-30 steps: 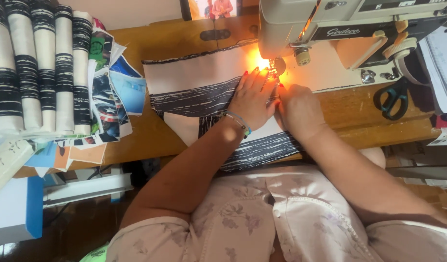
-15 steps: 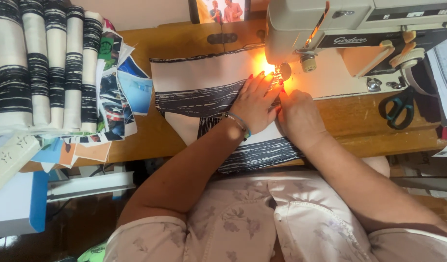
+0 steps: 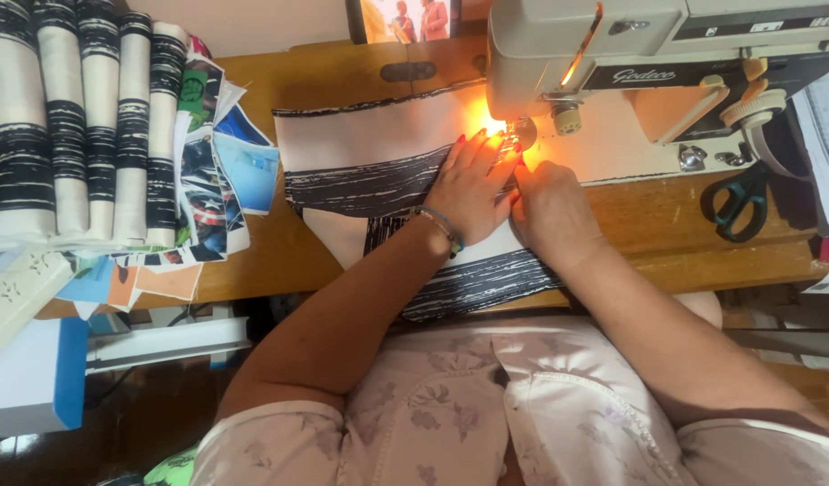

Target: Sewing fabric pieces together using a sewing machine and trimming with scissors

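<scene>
At the left, 5 folded cream and black-striped cloth pieces (image 3: 81, 117) hang over the wooden desk (image 3: 666, 225). The cream and black-striped fabric panel (image 3: 360, 162) lies under both hands: left hand (image 3: 468, 191) spread flat, right hand (image 3: 549, 209) pressing beside the beige sewing machine (image 3: 666, 40). Black-handled scissors (image 3: 737, 200) lie well apart.

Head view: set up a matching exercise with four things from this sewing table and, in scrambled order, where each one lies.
Things:
1. scissors
2. folded striped cloths
3. left hand
4. loose printed pictures

Places:
A. flat on the striped fabric by the lit needle
B. stacked at the table's far left
C. on the wood, right of the sewing machine
D. between the stack and the fabric being sewn

Pairs: 1-C, 2-B, 3-A, 4-D
</scene>
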